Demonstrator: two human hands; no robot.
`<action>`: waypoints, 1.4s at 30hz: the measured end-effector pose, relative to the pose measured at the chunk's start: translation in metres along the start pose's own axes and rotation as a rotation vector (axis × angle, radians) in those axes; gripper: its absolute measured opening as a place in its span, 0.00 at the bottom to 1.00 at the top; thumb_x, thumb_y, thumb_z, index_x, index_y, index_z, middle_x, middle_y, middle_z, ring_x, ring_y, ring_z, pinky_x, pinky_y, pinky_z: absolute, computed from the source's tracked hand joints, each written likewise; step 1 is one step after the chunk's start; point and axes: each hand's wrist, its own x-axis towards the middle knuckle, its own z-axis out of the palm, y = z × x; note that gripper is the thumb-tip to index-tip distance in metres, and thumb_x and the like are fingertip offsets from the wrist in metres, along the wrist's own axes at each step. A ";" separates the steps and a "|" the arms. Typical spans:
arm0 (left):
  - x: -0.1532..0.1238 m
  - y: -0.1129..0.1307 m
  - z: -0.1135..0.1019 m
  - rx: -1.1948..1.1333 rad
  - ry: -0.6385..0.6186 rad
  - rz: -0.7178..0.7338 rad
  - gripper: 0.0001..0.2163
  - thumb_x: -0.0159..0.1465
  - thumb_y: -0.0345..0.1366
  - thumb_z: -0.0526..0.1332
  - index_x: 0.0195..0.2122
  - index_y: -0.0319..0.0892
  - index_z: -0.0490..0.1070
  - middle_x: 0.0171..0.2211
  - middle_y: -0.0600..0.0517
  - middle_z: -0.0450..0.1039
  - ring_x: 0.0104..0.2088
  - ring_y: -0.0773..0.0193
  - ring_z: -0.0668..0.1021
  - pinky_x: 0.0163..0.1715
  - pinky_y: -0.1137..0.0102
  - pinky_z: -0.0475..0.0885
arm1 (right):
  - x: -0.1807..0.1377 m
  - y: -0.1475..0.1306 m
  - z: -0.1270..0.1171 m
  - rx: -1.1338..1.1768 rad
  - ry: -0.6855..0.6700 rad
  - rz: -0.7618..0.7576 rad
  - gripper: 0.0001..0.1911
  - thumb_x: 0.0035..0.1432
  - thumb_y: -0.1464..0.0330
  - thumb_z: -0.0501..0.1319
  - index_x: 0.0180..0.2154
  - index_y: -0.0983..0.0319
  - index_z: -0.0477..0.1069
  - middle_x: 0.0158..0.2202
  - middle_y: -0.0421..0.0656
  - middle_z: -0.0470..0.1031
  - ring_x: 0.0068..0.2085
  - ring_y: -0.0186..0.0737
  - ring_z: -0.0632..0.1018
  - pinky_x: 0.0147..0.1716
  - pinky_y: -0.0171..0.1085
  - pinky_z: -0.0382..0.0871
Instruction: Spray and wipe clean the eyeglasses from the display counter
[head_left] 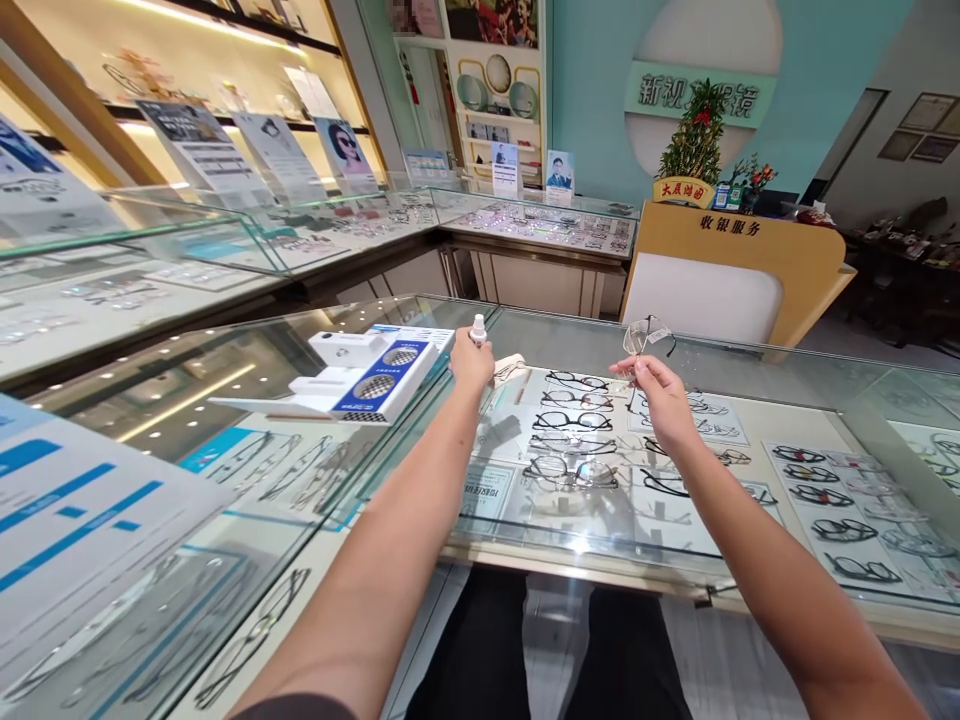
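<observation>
My left hand (472,360) is closed around a small white spray bottle (478,328), whose nozzle pokes out above the fingers. Beside that hand, a crumpled cream cloth (511,370) lies on the glass counter (570,335). Raised over the counter on the right, my right hand (655,390) pinches a pair of thin-rimmed eyeglasses (637,338). A pale tag or sticker shows on one lens, and one temple hangs down below the fingers. Under the glass, below both hands, rows of eyeglass frames (574,422) lie on white trays.
An opened blue and white box (386,385) stands on the counter left of my left hand. A printed sheet (82,520) fills the lower left. Further display cases (540,225) run along the back, and a yellow cashier desk (742,270) stands beyond at the right.
</observation>
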 end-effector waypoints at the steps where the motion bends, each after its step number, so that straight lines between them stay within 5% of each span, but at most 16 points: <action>1: 0.001 -0.002 0.001 0.006 0.004 -0.011 0.15 0.66 0.29 0.60 0.53 0.45 0.67 0.53 0.41 0.79 0.60 0.43 0.77 0.63 0.49 0.70 | 0.000 0.000 0.000 -0.003 0.001 0.000 0.22 0.66 0.45 0.62 0.38 0.55 0.80 0.44 0.45 0.86 0.48 0.47 0.79 0.50 0.45 0.72; 7: 0.004 -0.007 0.004 0.013 0.036 -0.035 0.15 0.67 0.29 0.60 0.53 0.44 0.65 0.54 0.38 0.79 0.61 0.42 0.79 0.61 0.50 0.72 | 0.001 0.000 0.001 -0.009 -0.011 0.003 0.22 0.66 0.45 0.62 0.38 0.55 0.81 0.45 0.45 0.86 0.48 0.47 0.79 0.51 0.46 0.72; 12: 0.000 0.000 0.001 -0.017 0.108 0.004 0.26 0.64 0.30 0.65 0.62 0.42 0.59 0.62 0.33 0.72 0.65 0.42 0.75 0.66 0.49 0.69 | 0.000 0.000 0.001 0.004 -0.003 0.009 0.21 0.65 0.45 0.63 0.38 0.55 0.80 0.44 0.45 0.86 0.50 0.48 0.79 0.53 0.46 0.71; 16: -0.012 0.015 -0.007 -0.036 0.333 0.230 0.28 0.65 0.29 0.63 0.64 0.39 0.56 0.75 0.29 0.52 0.78 0.44 0.56 0.76 0.50 0.54 | 0.000 -0.001 0.002 0.012 0.011 -0.002 0.22 0.64 0.44 0.64 0.37 0.55 0.80 0.44 0.45 0.86 0.49 0.47 0.79 0.53 0.46 0.72; 18: -0.017 0.022 -0.009 -0.025 0.363 0.388 0.23 0.67 0.29 0.60 0.63 0.39 0.59 0.72 0.30 0.57 0.76 0.46 0.62 0.75 0.54 0.57 | 0.000 -0.001 0.002 0.009 0.011 -0.007 0.22 0.64 0.45 0.64 0.37 0.55 0.80 0.44 0.45 0.86 0.48 0.47 0.78 0.53 0.46 0.72; 23: -0.019 0.024 -0.006 0.259 -0.239 0.454 0.17 0.67 0.31 0.59 0.57 0.43 0.70 0.57 0.42 0.76 0.55 0.51 0.81 0.61 0.58 0.73 | -0.001 -0.002 0.002 -0.017 -0.002 -0.019 0.20 0.67 0.47 0.62 0.37 0.55 0.80 0.44 0.45 0.85 0.49 0.47 0.78 0.54 0.47 0.72; 25: -0.016 0.018 -0.003 0.351 -0.342 0.410 0.16 0.61 0.30 0.65 0.51 0.44 0.74 0.54 0.41 0.79 0.55 0.46 0.81 0.59 0.56 0.74 | -0.001 -0.002 0.002 -0.022 -0.005 -0.025 0.20 0.67 0.47 0.62 0.37 0.55 0.80 0.44 0.45 0.85 0.49 0.47 0.78 0.55 0.47 0.72; 31: -0.005 0.004 0.003 0.487 -0.379 0.258 0.16 0.54 0.30 0.70 0.45 0.46 0.78 0.52 0.38 0.82 0.53 0.40 0.82 0.53 0.55 0.74 | -0.002 -0.003 0.003 -0.036 -0.026 -0.034 0.20 0.68 0.47 0.61 0.38 0.55 0.80 0.44 0.44 0.85 0.50 0.47 0.79 0.55 0.46 0.72; 42: -0.005 0.005 -0.002 0.436 -0.332 0.166 0.03 0.60 0.34 0.68 0.32 0.46 0.74 0.43 0.41 0.85 0.49 0.42 0.83 0.50 0.57 0.73 | -0.001 -0.003 0.004 -0.003 -0.008 -0.026 0.20 0.66 0.47 0.62 0.37 0.56 0.80 0.43 0.45 0.85 0.49 0.48 0.79 0.55 0.47 0.72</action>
